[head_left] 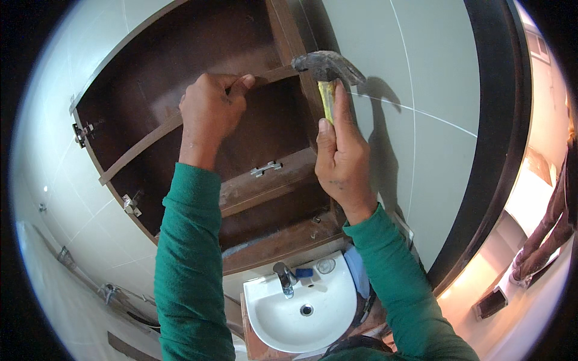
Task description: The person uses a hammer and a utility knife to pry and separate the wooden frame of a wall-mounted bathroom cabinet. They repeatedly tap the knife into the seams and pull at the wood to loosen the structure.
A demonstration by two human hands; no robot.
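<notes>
My right hand (pixel 343 156) is closed round the yellow handle of a claw hammer (pixel 325 66). Its dark, worn head is raised beside the right side of a brown wooden cabinet (pixel 286 33). Inside that open-fronted cabinet, a narrow wooden strip (pixel 144 143) runs across the front of a shelf. My left hand (pixel 212 114) is closed at this strip, with the thumb along its upper edge. Whether something small is also pinched in those fingers, I cannot make out. The hammer head is apart from my left hand, close to the strip's right end.
Metal hinges (pixel 130 205) sit on the cabinet's left edge, and a metal catch (pixel 266 169) is on a lower rail. Below stands a white washbasin (pixel 301 334) with a chrome faucet (pixel 284 278). A dark door frame (pixel 503 120) is at right; another person's legs (pixel 545 234) show beyond it.
</notes>
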